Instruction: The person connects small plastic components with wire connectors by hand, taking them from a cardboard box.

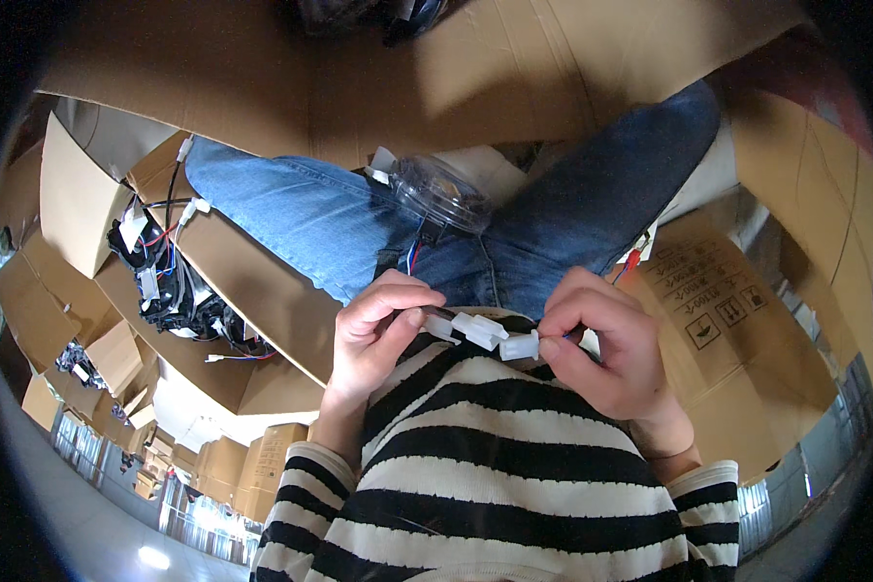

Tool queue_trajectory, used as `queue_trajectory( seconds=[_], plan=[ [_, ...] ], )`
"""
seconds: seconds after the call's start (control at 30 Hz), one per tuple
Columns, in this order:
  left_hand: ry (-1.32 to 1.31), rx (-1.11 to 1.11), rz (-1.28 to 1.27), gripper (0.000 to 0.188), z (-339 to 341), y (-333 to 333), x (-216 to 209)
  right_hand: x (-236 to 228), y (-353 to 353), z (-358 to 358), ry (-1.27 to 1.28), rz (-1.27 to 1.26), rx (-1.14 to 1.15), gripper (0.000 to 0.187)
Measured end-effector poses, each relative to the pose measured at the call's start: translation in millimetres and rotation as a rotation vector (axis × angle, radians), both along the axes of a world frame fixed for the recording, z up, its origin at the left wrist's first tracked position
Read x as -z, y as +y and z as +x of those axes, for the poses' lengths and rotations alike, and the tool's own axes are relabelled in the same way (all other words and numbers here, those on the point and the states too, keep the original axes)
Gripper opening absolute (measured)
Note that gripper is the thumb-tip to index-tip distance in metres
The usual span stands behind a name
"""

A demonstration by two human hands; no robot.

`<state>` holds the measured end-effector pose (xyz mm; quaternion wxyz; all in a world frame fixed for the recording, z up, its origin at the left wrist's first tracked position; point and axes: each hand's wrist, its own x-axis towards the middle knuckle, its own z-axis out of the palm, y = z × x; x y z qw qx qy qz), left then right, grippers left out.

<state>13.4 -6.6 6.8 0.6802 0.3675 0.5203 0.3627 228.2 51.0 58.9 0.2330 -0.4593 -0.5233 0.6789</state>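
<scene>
Above my lap, my left hand (386,325) pinches a dark cable close to a white plastic connector (480,331). My right hand (601,344) grips a second white connector (519,346) between thumb and forefinger. The two connectors' ends sit close together; whether they are joined I cannot tell. Between my jean-clad thighs rests a round lamp (443,194) with a clear cover. Red, blue and white wires (416,254) run from it toward my left hand. A red-tipped wire end (632,260) shows beyond my right hand.
On the left, an open cardboard box (233,272) holds a heap of black cabled parts (179,291). A large cardboard flap (378,107) lies across the far side over my knees. Another printed carton (737,320) stands at the right. More cartons (242,472) stand at lower left.
</scene>
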Motion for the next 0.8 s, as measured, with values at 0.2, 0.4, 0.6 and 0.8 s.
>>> queue_trajectory(
  seconds=[0.2,0.4,0.6,0.8],
  plan=[
    [0.196,-0.016,0.150,0.021,1.6,-5.4,0.4,1.5,-6.4,-3.4,-0.063,-0.113,0.069,0.006],
    [0.367,0.047,0.394,0.024,2.0,-3.8,6.0,6.5,-11.3,-1.9,-0.282,0.105,0.060,0.007],
    [0.381,0.100,0.417,0.024,3.9,-0.8,4.7,9.5,-13.5,-1.5,-0.281,0.083,0.054,0.008],
    [0.166,-0.212,0.282,0.015,-6.9,-0.5,-16.6,11.3,-8.0,12.8,-0.160,0.077,0.079,0.006]
  ],
)
